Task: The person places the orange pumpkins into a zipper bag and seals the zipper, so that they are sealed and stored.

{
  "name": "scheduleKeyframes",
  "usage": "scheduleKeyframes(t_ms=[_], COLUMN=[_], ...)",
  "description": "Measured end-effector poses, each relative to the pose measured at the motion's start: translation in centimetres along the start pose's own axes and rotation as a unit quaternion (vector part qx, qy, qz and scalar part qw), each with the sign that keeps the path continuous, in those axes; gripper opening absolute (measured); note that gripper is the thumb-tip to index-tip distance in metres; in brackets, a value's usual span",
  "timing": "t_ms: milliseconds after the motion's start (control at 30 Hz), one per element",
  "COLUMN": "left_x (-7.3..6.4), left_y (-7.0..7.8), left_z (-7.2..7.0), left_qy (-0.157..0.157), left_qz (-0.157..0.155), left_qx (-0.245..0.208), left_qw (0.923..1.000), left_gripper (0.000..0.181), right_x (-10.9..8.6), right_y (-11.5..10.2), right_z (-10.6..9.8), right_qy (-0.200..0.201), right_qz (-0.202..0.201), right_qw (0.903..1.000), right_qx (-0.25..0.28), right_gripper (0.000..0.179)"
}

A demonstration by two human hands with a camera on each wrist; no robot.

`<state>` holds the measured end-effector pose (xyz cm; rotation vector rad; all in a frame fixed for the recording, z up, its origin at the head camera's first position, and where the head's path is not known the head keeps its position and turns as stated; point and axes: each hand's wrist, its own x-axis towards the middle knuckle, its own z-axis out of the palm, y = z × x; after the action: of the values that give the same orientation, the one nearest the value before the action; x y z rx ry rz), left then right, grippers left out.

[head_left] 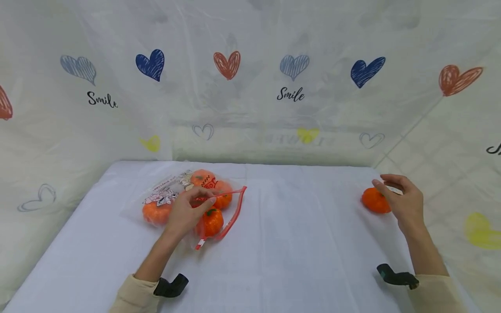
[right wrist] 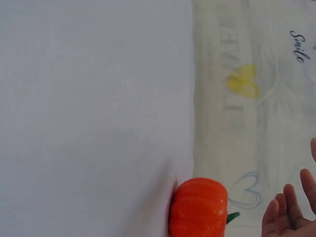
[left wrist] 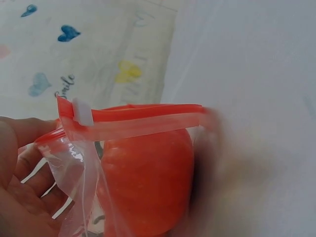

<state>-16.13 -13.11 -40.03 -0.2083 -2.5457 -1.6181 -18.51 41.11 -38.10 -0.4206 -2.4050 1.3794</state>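
Observation:
A clear zip bag (head_left: 168, 184) with a red zip edge and printed cartoon figures lies on the left of the table, with several small orange toy pumpkins in it. My left hand (head_left: 189, 211) pinches the red edge of its mouth, which gapes. Up close in the left wrist view are the white slider (left wrist: 82, 112) and an orange pumpkin (left wrist: 148, 182) behind the plastic. On the far right, a single orange pumpkin (head_left: 374, 201) with a green stem (right wrist: 233, 216) rests on the table. Beside and above it is my right hand (head_left: 407, 202), fingers spread and apart from it.
A white cloth covers the table (head_left: 297, 234). Behind it hangs a pale sheet (head_left: 254, 108) printed with hearts and the word Smile. The lone pumpkin sits near the table's right edge. Black devices (head_left: 172, 286) are strapped at both wrists.

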Motion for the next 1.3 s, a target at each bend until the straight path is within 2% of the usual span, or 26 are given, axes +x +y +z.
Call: scheduleKeyframes(t_ms=[333,500,667,767,1033,1167,1300], left_x=[0.0,0.0,0.0,0.0,0.1,0.1,0.0], left_y=[-0.1,-0.1,-0.1,-0.1,0.1,0.1,0.1], left_z=[-0.2,-0.2,-0.2,-0.3,-0.2,-0.2,-0.2], left_qy=[0.001,-0.001,-0.004,-0.005,-0.004,-0.005,-0.002], left_qz=[-0.002,-0.006,-0.006,-0.005,-0.011,-0.012,-0.015], left_qx=[0.005,0.005,-0.001,-0.003,0.001,-0.006,-0.008], left_qw=[1.0000,1.0000,1.0000,1.0000,0.9999,0.9999,0.9999], left_gripper=[0.014,0.015,0.018,0.018,0.016,0.015,0.016], right_x=[0.9,1.4,1.8,2.1,2.2,1.9,1.6], right_y=[1.7,2.3,3.2,3.6,4.9,4.9,4.7], right_z=[-1.7,-2.4,-3.3,-3.6,-3.3,-2.9,-2.3], right_qy=[-0.020,-0.049,-0.076,-0.094,-0.174,-0.213,-0.227], right_qz=[0.051,0.070,0.095,0.104,0.068,0.051,0.024], right_qw=[0.9930,0.9907,0.9879,0.9857,0.9752,0.9697,0.9660], right_qx=[-0.105,-0.105,-0.096,-0.093,-0.119,-0.108,-0.121], right_gripper=[0.061,0.071,0.065,0.067,0.080,0.078,0.072])
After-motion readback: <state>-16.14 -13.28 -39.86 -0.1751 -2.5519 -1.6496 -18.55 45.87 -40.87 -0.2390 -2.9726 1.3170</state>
